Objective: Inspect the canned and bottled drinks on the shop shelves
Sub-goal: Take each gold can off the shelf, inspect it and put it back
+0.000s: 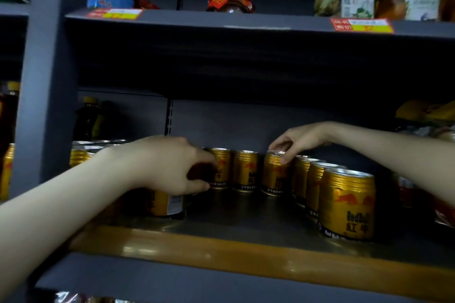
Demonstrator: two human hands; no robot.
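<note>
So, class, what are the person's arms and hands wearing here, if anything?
Nothing that shows. Both forearms are bare right to the picture's edge, with no sleeve or cuff in view. The left hand and right hand have no gloves, and no watch, bracelet or ring is visible.

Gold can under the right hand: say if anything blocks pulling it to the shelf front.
Nothing visible. The right hand grips the gold can by its rim; bare shelf lies before it, other cans only beside it.

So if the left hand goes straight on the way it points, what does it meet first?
The left hand would likely meet the nearest back-row gold can; its fingertips may already touch it, depth unclear.
</note>
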